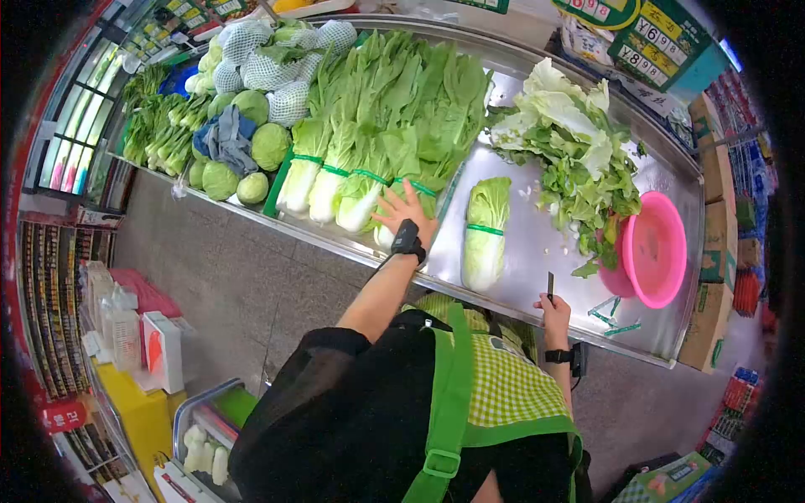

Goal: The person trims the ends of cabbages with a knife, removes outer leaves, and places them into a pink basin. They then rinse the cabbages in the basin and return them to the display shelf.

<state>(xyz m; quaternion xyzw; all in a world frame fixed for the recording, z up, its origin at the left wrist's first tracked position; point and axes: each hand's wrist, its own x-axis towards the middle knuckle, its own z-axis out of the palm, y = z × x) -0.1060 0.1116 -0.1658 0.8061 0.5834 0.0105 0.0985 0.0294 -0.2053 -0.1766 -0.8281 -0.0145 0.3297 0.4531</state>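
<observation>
My left hand (406, 213) rests with spread fingers on the rightmost bundle in a row of leafy greens (359, 201) tied with green bands. In my right hand (553, 312), closed at the front edge of the metal table (524, 306), is a small knife (550, 283) with its dark blade pointing up. Between the hands lies a single napa cabbage (485, 239) with a green band round its middle. Beyond it and to the right is a heap of loose leaves and trimmings (579, 151).
A pink basin (656, 250) stands at the table's right end, near cut green bands (619, 320). Round cabbages (270, 147), a grey-blue cloth (228, 138) and netted produce (268, 67) lie at the left. Cardboard boxes (711, 310) stand beyond the right edge.
</observation>
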